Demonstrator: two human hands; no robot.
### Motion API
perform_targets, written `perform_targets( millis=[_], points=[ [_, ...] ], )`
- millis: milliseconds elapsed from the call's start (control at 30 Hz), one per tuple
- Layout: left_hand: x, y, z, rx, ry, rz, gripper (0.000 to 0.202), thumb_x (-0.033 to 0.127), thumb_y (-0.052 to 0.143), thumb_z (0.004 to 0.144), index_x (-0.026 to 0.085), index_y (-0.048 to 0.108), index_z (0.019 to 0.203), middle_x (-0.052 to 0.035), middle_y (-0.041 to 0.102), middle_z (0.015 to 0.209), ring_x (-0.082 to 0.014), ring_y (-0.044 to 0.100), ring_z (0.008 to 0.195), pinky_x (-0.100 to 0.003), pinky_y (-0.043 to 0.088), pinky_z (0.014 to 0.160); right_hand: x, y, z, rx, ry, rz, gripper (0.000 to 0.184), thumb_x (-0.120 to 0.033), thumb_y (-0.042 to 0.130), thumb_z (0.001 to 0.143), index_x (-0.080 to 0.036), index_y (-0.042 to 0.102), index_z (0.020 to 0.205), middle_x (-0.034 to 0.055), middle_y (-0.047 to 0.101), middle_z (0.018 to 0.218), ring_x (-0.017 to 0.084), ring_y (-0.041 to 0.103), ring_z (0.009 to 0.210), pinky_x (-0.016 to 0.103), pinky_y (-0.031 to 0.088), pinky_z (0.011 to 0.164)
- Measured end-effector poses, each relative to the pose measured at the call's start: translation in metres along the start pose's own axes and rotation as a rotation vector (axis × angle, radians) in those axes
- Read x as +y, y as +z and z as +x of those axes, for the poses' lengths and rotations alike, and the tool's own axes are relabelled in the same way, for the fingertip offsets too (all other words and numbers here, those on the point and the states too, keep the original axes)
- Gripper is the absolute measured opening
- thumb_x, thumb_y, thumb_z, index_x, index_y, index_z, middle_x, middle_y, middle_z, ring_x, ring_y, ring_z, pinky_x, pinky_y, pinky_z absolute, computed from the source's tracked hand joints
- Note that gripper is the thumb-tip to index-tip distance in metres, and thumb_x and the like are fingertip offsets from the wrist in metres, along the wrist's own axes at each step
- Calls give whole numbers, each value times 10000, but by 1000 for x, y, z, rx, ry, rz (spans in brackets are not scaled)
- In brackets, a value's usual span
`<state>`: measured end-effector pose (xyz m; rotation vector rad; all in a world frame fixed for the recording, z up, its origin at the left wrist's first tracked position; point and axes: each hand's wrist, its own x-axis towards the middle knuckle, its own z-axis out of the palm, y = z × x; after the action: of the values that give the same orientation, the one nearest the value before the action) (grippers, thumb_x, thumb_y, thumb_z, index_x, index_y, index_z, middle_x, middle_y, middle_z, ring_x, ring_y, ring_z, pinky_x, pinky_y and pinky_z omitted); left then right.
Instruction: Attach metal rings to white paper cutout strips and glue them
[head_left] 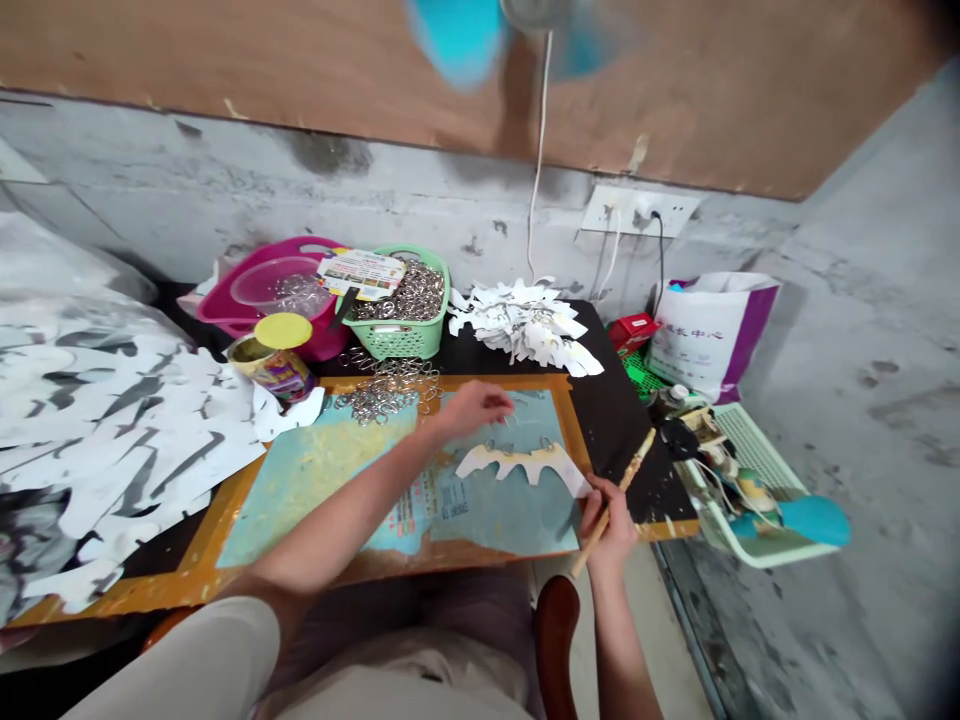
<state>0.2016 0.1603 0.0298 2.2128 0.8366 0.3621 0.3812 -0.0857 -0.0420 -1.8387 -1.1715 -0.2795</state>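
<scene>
Cutout (525, 462) on the blue sheet (315, 480), a hand at each end

From my remote seat I see the white, bat-shaped cutout lying flat toward the right end of the blue sheet. What look like two small metal rings sit along its upper edge. The left hand (480, 405) reaches in from the lower left and hovers just above that edge. Its fingertips are drawn together in a pinch, and whatever sits between them is too small for me to tell. The right hand (611, 525) is closed around a wooden stick (626, 478), which slants up and to the right over the table's dark edge. This hand sits just beside the cutout's right tip.

Behind the sheet lies a loose pile of metal rings (386, 388), and behind that a green basket (401, 340) holds more. A pink basin (247, 300) stands left of the basket, with a yellow-lidded can (274, 360) in front of it. A heap of white cutouts (525, 325) lies right of the basket, and a much larger spread of cutouts (112, 430) covers the table's left side. At the far right a white and purple bag (712, 330) stands by the wall, with a white tray (754, 440) of odds and ends in front of it.
</scene>
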Motion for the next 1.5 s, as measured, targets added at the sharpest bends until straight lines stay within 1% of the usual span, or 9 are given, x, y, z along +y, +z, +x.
perform_targets(
  millis=[200, 433, 533, 633, 800, 967, 1167, 1333, 1500],
  points=[
    [26, 52, 10, -155, 73, 6, 101, 182, 669, 814, 135, 758, 825, -11, 730, 689, -128, 661, 638, -194, 478, 616, -4, -2, -2, -1, 91, 132, 282, -353, 475, 962, -149, 645, 1058, 116, 722, 991, 218, 698, 820, 332, 539, 754],
    [23, 57, 14, -169, 107, 179, 181, 151, 566, 906, 128, 732, 837, -34, 736, 859, -167, 667, 832, -260, 499, 786, -20, -35, 14, 269, 297, 555, 660, -648, 232, 961, -136, 635, 1069, 26, 583, 610, 171, 548, 511, 298, 460, 495],
    [20, 61, 15, -202, 122, 240, 135, 251, 614, 935, 134, 681, 943, -43, 699, 956, -168, 661, 875, -341, 546, 823, -21, -50, 25, 197, 440, 641, 784, -725, 159, 929, -124, 662, 929, 53, 594, 613, 177, 569, 501, 307, 473, 478],
    [18, 64, 16, -202, 141, 287, 190, 306, 609, 949, 133, 648, 1017, -52, 672, 1012, -171, 655, 895, -375, 560, 819, -21, -53, 29, 113, 580, 698, 628, -667, 372, 932, -120, 666, 836, 53, 627, 595, 153, 562, 452, 284, 468, 450],
    [23, 58, 8, -115, 191, 331, 270, 97, 471, 949, 175, 689, 1088, -73, 679, 1025, -188, 650, 890, -295, 517, 782, -24, -42, 28, 175, 704, 803, 338, -449, 788, 747, -143, 649, 710, 5, 631, 558, 122, 551, 466, 233, 465, 446],
    [35, 50, -35, 7, 286, 367, 306, 163, 365, 999, 140, 621, 1164, -115, 621, 1077, -210, 604, 965, -324, 496, 867, -23, -36, 31, 113, 692, 780, 296, -399, 788, 760, -146, 658, 677, -8, 625, 532, 110, 554, 465, 226, 473, 484],
    [28, 75, -95, 13, 406, 464, 191, 167, 444, 973, 153, 629, 1019, -113, 636, 1009, -224, 596, 978, -395, 482, 933, -9, -36, 31, -115, 682, 743, 289, -402, 802, 734, -161, 700, 857, -5, 690, 628, 123, 592, 461, 251, 522, 501],
    [22, 87, -101, 17, 408, 546, 174, 190, 477, 972, 145, 615, 1069, -132, 641, 1036, -240, 596, 994, -402, 476, 930, 0, -40, 34, -257, 678, 673, 308, -416, 818, 712, -162, 708, 848, 30, 733, 729, 158, 673, 548, 282, 582, 581],
    [27, 87, -96, 12, 385, 604, 318, 251, 472, 988, 173, 549, 1287, -122, 624, 1047, -247, 591, 996, -383, 484, 873, 0, -45, 37, -290, 653, 633, 315, -442, 811, 717, -157, 704, 801, 41, 735, 736, 176, 701, 598, 293, 600, 625]
  ],
)
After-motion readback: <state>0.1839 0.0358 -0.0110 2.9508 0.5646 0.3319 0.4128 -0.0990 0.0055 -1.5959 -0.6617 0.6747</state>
